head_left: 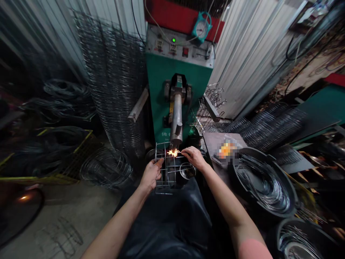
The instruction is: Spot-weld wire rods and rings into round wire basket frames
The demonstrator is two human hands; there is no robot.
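Note:
Bright sparks (173, 153) fly at the tip of the metal electrode arm (177, 111) on a green spot welder (159, 86). Beneath that tip lies a small wire rack (165, 176) of crossed metal rods. My left hand (151, 174) grips the rack's left side, thumb stretched toward the sparks. From the right, my right hand (193, 157) pinches what looks like a thin wire, its fingertips close beside the sparks. Most of the wire is hidden by fingers and glare. A round metal bowl (188, 171) shows behind the rack, below my right hand.
Tall stacks of wire frames (113, 82) rise at the left, with wire coils (106, 167) on the floor. To the right are a small table (212, 140), a black tub (242, 153) of curved wires and another tub (280, 223). A teal dial clock (202, 28) hangs above the welder.

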